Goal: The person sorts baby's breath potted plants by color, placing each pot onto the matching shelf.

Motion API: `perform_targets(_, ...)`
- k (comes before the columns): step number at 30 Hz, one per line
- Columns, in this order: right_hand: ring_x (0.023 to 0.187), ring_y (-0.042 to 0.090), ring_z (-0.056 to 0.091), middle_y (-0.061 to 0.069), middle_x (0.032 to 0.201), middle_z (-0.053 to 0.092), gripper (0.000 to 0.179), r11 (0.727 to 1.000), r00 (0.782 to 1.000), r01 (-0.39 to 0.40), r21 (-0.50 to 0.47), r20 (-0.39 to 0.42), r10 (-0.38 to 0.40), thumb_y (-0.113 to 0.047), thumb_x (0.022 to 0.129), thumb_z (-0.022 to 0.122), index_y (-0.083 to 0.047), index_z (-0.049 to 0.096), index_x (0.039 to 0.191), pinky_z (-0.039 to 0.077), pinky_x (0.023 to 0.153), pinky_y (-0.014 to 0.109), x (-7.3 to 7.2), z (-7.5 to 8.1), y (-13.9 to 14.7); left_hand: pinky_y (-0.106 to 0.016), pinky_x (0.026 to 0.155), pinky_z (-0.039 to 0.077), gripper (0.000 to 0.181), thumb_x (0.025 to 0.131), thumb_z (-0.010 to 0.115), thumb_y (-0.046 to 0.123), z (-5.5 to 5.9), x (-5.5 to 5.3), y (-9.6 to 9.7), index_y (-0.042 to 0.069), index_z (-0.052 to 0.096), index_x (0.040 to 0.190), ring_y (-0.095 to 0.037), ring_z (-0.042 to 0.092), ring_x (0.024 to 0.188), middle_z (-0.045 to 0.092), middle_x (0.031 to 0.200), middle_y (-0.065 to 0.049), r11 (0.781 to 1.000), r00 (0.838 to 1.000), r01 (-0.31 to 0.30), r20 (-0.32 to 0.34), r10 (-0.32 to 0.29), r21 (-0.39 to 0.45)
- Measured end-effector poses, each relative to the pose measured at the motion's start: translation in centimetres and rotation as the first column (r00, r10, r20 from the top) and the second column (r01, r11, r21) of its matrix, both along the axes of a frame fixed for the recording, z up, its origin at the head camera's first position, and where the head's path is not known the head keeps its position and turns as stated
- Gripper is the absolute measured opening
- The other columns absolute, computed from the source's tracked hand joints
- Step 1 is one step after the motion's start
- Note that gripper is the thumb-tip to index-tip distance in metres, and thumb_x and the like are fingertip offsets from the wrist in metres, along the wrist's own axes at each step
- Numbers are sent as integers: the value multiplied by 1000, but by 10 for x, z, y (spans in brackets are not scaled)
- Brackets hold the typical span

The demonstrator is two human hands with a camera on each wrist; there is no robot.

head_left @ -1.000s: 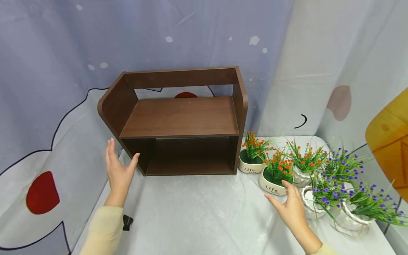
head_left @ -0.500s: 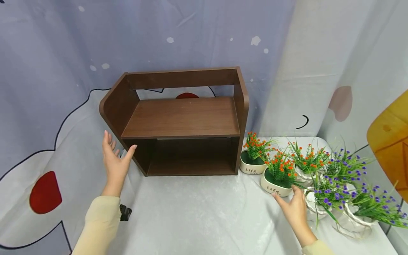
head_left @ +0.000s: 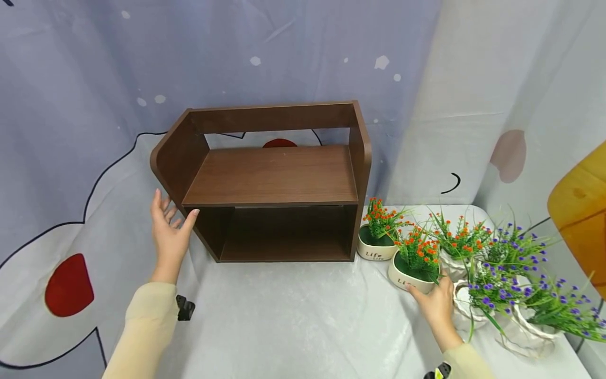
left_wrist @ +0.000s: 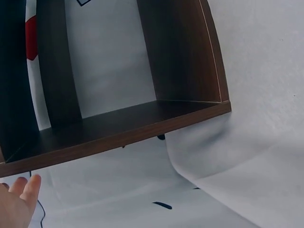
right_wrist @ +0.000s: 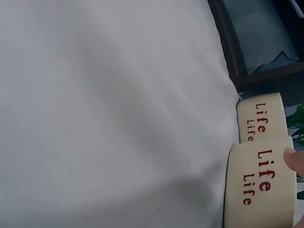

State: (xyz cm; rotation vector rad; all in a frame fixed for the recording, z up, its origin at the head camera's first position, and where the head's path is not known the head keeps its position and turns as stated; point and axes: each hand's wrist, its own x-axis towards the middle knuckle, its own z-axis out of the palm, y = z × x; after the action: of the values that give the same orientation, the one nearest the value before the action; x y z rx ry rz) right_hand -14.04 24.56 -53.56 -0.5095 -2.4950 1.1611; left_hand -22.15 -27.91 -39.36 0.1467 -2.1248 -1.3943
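In the head view, my right hand [head_left: 434, 304] holds the rim of a cream oval pot with "Life" lettering. Its thumb lies on the front wall and its fingers on the right side. Orange-flowered greenery [head_left: 418, 250] fills this potted plant. The right wrist view shows the thumb [right_wrist: 295, 160] at the edge of the lettered pot [right_wrist: 259, 194], the fingers mostly hidden. My left hand [head_left: 170, 239] is held beside the left panel of a brown two-tier shelf [head_left: 270, 176], fingers spread and thumb overlapping the panel's front edge. It holds nothing.
A matching orange-flowered pot [head_left: 377, 251] stands against the shelf's right side. Further right, several white crinkled pots [head_left: 527, 334] carry orange and purple flowers close together. A white cloth [head_left: 293, 316] covers the table, and a patterned curtain [head_left: 284, 52] hangs behind.
My right hand has moved right and closed its thumb and fingers onto the front pot. My left hand has shifted slightly up and left along the shelf's side. The pots have not moved.
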Motion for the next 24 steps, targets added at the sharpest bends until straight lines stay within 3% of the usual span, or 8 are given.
perform_targets(9,133,51,19,34,146,20,105,991,998,-16,-132,61,24,-20,69,81,9,16,146,20,108,63,-15,-5,6,-50,104,38,80,90,64,13,8,-2,-3,28,15,152,-32,40,133,32,149,-11,999,1000,-8,18,7,41)
perform_targets(16,130,51,23,35,142,21,105,987,998,-8,-162,62,18,-18,69,82,5,17,147,21,106,64,-17,-9,8,-35,95,44,74,90,63,8,13,-10,-6,20,23,151,-31,46,125,40,144,-14,995,999,-32,-18,34,98)
perform_targets(24,128,54,20,41,139,15,109,993,994,-60,-98,82,68,-18,70,81,6,9,149,23,102,69,-16,-11,7,-13,77,43,68,89,63,4,7,-17,-10,18,32,147,-5,53,100,52,129,-9,998,994,-43,-102,48,50)
